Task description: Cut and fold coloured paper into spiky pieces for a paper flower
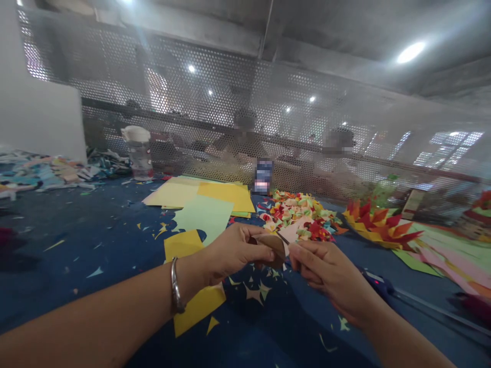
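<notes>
Near the middle of the view, my left hand (240, 250), with a silver bracelet at the wrist, pinches a curved brown paper piece (276, 246). Close on its right, my right hand (320, 263) is closed in a pinch on a thin dark stick (283, 237), whose end reaches the top of the brown paper. Yellow paper (201, 312) lies partly under my left wrist. Behind both hands is a pile of small colourful paper pieces (303, 212).
Stacked sheets (172, 194), a clear bottle (140, 153) and a phone (263, 176) stand or lie farther back. A red-orange paper flower (379, 225) and a glue gun (378, 286) are at right. Scraps litter the blue table (115, 225); people sit behind a perforated screen (215, 92).
</notes>
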`<state>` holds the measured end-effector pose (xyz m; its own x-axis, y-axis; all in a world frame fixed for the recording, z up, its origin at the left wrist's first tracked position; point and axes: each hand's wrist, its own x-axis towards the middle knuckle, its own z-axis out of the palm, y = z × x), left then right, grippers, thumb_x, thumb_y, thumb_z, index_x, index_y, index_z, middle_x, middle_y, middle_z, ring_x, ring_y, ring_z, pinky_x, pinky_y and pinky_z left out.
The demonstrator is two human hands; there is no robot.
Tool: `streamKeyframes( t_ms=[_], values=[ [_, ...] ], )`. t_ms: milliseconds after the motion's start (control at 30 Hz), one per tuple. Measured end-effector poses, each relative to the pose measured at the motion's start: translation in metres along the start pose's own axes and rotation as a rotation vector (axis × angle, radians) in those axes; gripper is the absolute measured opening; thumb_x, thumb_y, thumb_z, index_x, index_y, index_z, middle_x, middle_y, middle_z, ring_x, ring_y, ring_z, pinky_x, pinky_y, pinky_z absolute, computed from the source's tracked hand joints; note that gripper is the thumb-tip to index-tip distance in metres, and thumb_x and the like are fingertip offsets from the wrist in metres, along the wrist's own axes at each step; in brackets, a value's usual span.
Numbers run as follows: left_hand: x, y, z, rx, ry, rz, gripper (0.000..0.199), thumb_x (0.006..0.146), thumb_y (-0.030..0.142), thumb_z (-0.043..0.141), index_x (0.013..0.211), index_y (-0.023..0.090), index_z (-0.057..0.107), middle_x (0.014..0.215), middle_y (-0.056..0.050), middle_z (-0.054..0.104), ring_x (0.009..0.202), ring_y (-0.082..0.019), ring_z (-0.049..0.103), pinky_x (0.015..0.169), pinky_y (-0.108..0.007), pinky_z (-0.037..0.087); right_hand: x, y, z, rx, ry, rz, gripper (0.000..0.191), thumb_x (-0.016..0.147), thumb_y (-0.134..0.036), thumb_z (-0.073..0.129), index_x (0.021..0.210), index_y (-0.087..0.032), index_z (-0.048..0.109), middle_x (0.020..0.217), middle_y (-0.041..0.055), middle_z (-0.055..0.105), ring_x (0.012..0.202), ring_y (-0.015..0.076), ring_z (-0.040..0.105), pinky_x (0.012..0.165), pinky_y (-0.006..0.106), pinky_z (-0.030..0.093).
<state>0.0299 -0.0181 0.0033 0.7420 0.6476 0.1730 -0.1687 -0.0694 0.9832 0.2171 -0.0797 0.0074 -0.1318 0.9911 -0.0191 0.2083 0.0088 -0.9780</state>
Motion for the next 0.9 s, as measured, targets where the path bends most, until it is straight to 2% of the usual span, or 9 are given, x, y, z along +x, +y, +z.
streamKeyframes(
  t_ms=[167, 367, 500, 700, 833, 900],
  values=[
    [0.002, -0.002, 0.002, 0.019, 0.034, -0.039, 0.014, 0.065, 0.015, 0.064, 0.079, 0.014, 0.065, 0.074, -0.002, 0.064, 0.069, -0.013, 0.056, 0.066, -0.027, 0.039, 0.002, 0.000, 0.002, 0.068, 0.026, -0.016, 0.033, 0.083, -0.045, 0.057, 0.068, -0.016, 0.052, 0.050, -0.0099, 0.023, 0.043, 0.0044, 0.013, 0.038, 0.020, 0.009],
    [-0.002, -0.002, 0.007, 0.041, 0.081, -0.032, 0.023, 0.062, 0.022, 0.072, 0.078, 0.015, 0.055, 0.066, 0.002, 0.059, 0.061, -0.011, 0.052, 0.057, -0.025, 0.036, 0.002, 0.003, 0.003, 0.068, 0.056, -0.044, 0.025, 0.080, -0.039, 0.063, 0.080, -0.016, 0.054, 0.053, -0.0098, 0.029, 0.042, 0.0035, 0.015, 0.039, 0.020, 0.009],
    [-0.002, -0.002, 0.006, -0.005, 0.058, -0.040, 0.026, 0.063, 0.023, 0.072, 0.083, 0.015, 0.057, 0.067, 0.002, 0.059, 0.061, -0.010, 0.052, 0.058, -0.025, 0.035, 0.001, 0.004, 0.003, 0.043, 0.056, -0.066, 0.023, 0.079, -0.036, 0.065, 0.081, -0.017, 0.054, 0.057, -0.0081, 0.035, 0.044, 0.0038, 0.019, 0.040, 0.021, 0.012],
    [-0.001, -0.003, 0.010, -0.127, 0.102, 0.027, 0.016, 0.070, 0.026, 0.068, 0.080, 0.014, 0.065, 0.076, -0.003, 0.064, 0.070, -0.012, 0.056, 0.068, -0.027, 0.040, 0.000, -0.001, 0.006, 0.047, 0.096, -0.115, 0.023, 0.078, -0.037, 0.066, 0.082, -0.017, 0.056, 0.061, -0.0068, 0.038, 0.047, 0.0049, 0.022, 0.041, 0.020, 0.016],
    [-0.002, -0.002, 0.017, -0.086, 0.150, 0.028, 0.023, 0.075, 0.033, 0.064, 0.090, 0.015, 0.066, 0.081, -0.005, 0.065, 0.073, -0.014, 0.057, 0.065, -0.027, 0.042, 0.001, 0.000, 0.006, 0.019, 0.145, -0.133, 0.025, 0.078, -0.039, 0.066, 0.082, -0.016, 0.057, 0.060, -0.0067, 0.037, 0.047, 0.0051, 0.022, 0.041, 0.020, 0.016],
    [-0.002, 0.000, 0.018, -0.038, 0.211, 0.056, 0.025, 0.076, 0.032, 0.062, 0.094, 0.015, 0.065, 0.083, -0.006, 0.066, 0.075, -0.016, 0.059, 0.064, -0.028, 0.043, 0.001, 0.000, 0.006, 0.032, 0.170, -0.132, 0.026, 0.079, -0.041, 0.064, 0.082, -0.017, 0.055, 0.056, -0.0079, 0.033, 0.046, 0.0053, 0.020, 0.040, 0.021, 0.015]
  ],
)
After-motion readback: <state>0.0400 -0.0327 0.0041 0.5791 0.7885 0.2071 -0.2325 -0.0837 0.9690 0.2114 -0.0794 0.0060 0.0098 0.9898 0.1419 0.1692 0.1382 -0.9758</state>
